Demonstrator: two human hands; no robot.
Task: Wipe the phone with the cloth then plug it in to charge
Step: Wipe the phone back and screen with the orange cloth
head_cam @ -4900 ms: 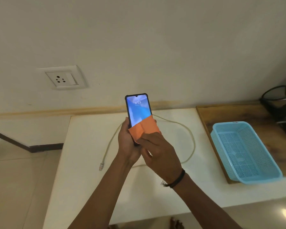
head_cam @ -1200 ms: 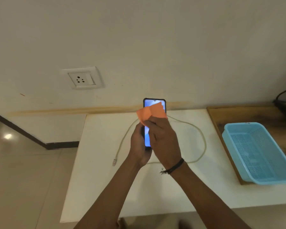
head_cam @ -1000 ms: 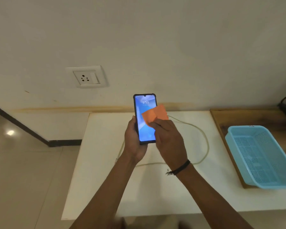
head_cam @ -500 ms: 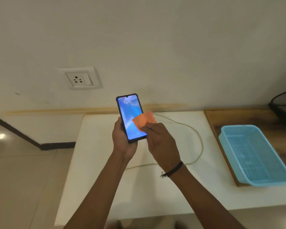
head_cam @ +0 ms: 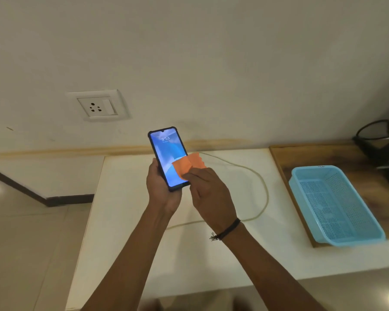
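— Socket on wall at left. Next?
— Then left hand, curled round lower half of phone, held up above table, screen lit.
— And right hand?
— Pinching orange cloth against right side of screen, dark band at wrist.
— Further right?
— Pale cable looped on table, then blue basket on wooden board.

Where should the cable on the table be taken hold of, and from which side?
Probably pinch the cable from above, since it lies flat on the table. Its bare loop to the right of the right hand looks the easiest to reach; neither end shows. That hand holds the cloth, and the left hand holds the phone, so one must be freed first.
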